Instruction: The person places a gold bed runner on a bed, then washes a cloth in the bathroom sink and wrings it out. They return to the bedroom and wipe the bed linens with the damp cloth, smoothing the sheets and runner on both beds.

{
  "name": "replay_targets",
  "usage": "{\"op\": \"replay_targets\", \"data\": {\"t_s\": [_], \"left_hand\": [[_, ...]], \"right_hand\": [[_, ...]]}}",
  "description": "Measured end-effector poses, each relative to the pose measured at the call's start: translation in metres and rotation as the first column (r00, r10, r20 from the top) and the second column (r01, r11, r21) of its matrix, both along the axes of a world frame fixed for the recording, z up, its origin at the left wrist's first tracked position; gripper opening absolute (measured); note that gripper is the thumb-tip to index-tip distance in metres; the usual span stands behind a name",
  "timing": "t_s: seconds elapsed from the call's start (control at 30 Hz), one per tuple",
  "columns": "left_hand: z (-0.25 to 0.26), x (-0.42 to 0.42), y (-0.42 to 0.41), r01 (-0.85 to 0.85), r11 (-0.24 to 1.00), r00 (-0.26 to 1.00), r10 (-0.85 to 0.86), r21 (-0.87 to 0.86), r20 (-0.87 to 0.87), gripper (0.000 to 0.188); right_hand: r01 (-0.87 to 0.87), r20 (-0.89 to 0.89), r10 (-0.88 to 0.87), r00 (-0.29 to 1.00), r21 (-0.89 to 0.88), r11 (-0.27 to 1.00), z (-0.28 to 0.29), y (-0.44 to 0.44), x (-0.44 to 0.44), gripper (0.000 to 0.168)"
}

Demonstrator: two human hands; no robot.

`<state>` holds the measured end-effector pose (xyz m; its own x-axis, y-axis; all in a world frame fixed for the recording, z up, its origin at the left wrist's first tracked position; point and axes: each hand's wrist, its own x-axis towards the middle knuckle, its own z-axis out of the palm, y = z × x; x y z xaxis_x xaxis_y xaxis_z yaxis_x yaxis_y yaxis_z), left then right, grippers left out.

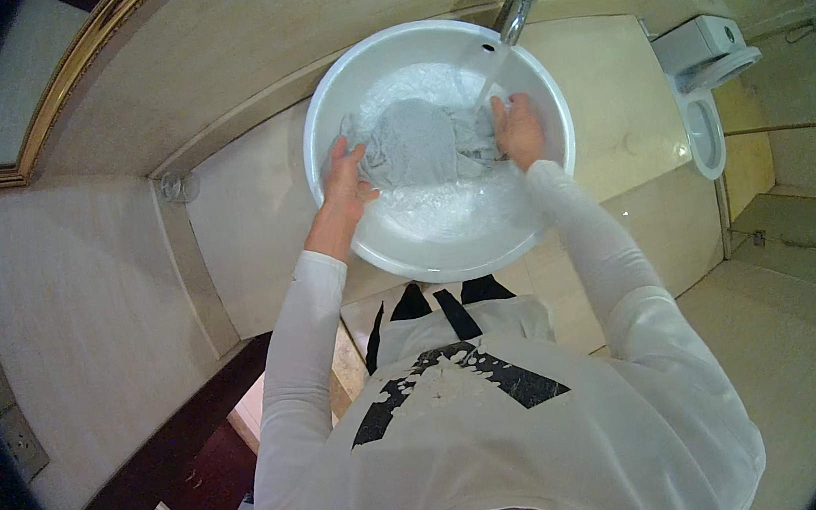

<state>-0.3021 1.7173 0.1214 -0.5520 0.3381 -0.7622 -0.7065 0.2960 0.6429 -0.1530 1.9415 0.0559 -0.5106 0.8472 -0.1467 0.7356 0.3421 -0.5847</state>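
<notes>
A grey cloth (414, 145) lies soaked and bunched in the water of a round white washbasin (447, 269). My left hand (349, 186) is at the cloth's left end, fingers spread, the fingertips close to its edge. At the opposite end is my right hand (519, 133), its fingers pointing toward the faucet; whether they pinch any of the cloth is not clear. From the chrome faucet (517, 8) at the back right, a stream of water (490, 83) runs down into the basin beside my right hand.
The basin stands on a cream countertop (601, 97) against a wall. A clear glass (177, 187) sits in the counter's left corner. To the right is a white toilet (705, 134) with its lid raised. A gold-framed mirror (51, 99) hangs at upper left, above wall sockets (9, 414).
</notes>
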Motion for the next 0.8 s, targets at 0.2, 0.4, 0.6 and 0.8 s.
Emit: {"op": "replay_targets", "data": {"t_s": [0.2, 0.4, 0.6, 0.8], "left_hand": [[0.012, 0.032, 0.029, 0.048, 0.961, 0.957, -0.122, 0.271, 0.263, 0.090], [-0.022, 0.010, 0.002, -0.152, 0.902, 0.963, 0.042, 0.405, 0.267, 0.066], [0.026, 0.050, 0.013, -0.026, 0.962, 0.999, 0.013, 0.273, 0.050, 0.066], [0.026, 0.032, -0.026, -0.137, 0.928, 0.990, 0.142, 0.347, 0.012, 0.062]], "right_hand": [[-0.272, -0.436, 0.125, 0.891, -0.294, 0.916, -0.017, -0.085, -0.046, 0.045], [-0.369, -0.435, 0.264, 0.861, -0.178, 0.912, 0.070, -0.135, -0.053, 0.029], [-0.060, -0.456, 0.052, 0.888, -0.004, 0.998, 0.043, -0.063, -0.041, 0.025], [0.164, -0.572, -0.266, 0.776, -0.223, 0.961, 0.051, 0.002, 0.034, 0.021]]}}
